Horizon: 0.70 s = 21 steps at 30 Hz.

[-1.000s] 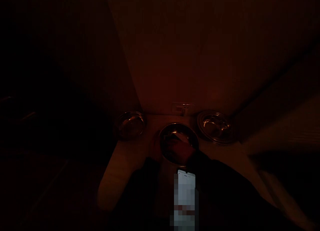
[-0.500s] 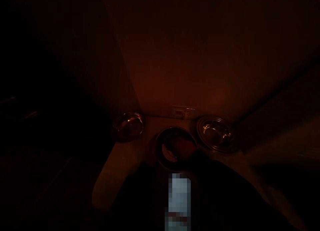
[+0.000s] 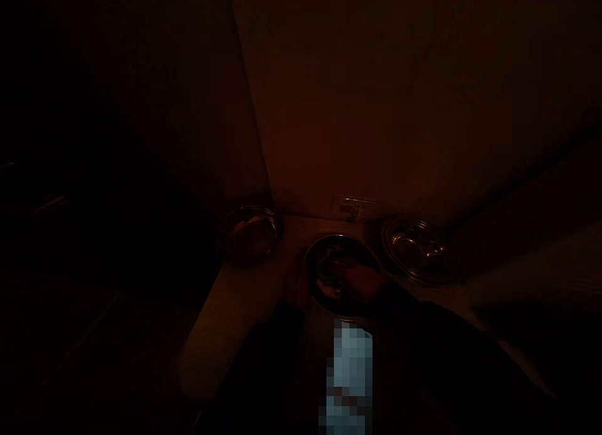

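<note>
One dark bowl (image 3: 350, 245) stood on the table (image 3: 211, 335), left hand (image 3: 295, 281) at its side, right hand (image 3: 361, 280) inside, both too dim to tell how open; the phone screen (image 3: 353, 363) was unreadably blurred.

Wall (image 3: 357, 134) dimly lit in reddish brown; frame's left lost in blackness; brightest area formed by pixelated phone screen (image 3: 352, 366), bottom centre.

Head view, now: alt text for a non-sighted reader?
In near-darkness, a person's right hand is inside a round bowl on a table, the left hand beside its rim; the bowl's contents are too dark to identify. A left dish and right dish gleam on either side; a bright pixelated rectangle shows below.
</note>
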{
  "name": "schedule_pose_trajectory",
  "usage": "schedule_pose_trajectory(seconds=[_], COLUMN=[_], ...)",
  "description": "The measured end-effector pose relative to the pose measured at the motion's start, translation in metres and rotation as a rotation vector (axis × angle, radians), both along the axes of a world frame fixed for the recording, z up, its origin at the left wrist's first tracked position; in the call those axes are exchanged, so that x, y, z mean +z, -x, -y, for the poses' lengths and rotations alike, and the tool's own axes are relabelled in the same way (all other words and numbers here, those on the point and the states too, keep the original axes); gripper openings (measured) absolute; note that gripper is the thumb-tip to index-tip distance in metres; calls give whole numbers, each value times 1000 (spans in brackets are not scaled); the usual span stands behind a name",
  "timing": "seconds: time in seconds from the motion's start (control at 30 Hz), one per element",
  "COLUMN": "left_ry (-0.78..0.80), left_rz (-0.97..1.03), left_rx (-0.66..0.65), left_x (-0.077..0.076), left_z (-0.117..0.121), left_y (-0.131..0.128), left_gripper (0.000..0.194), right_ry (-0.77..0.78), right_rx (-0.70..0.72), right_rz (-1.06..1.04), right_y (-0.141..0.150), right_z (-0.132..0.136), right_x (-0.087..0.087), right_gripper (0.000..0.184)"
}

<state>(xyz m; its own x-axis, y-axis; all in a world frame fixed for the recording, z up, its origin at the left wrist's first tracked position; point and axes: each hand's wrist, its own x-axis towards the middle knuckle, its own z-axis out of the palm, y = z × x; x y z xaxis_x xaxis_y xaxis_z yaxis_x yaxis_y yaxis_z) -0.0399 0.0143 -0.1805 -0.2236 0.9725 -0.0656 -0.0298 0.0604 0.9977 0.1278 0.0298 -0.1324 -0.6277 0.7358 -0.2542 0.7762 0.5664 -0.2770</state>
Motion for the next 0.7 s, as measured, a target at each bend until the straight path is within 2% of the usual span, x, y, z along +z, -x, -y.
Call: schedule_pose_trajectory(seconds=[0.1,0.2,0.4,0.47,0.7], left_ry=[-23,-55,-13,-7,-19], left_rz=[12,39,70,69,18], left_rx=[-7,-7,31,32,18], left_x=[-1,-4,-7,-5,-3], left_z=[-1,-2,-2,-2,-3], left_y=[1,1,-1,-1,2], left_gripper=[40,41,42,41,39], right_ry=[-29,-35,57,65,-52], right_rx=[-69,-71,124,150,-13], right_rz=[23,29,17,11,5], right_y=[9,18,15,13,30], right_z=[-9,-8,11,12,-1], right_x=[-2,-1,10,12,1], right_gripper=[47,50,43,40,47])
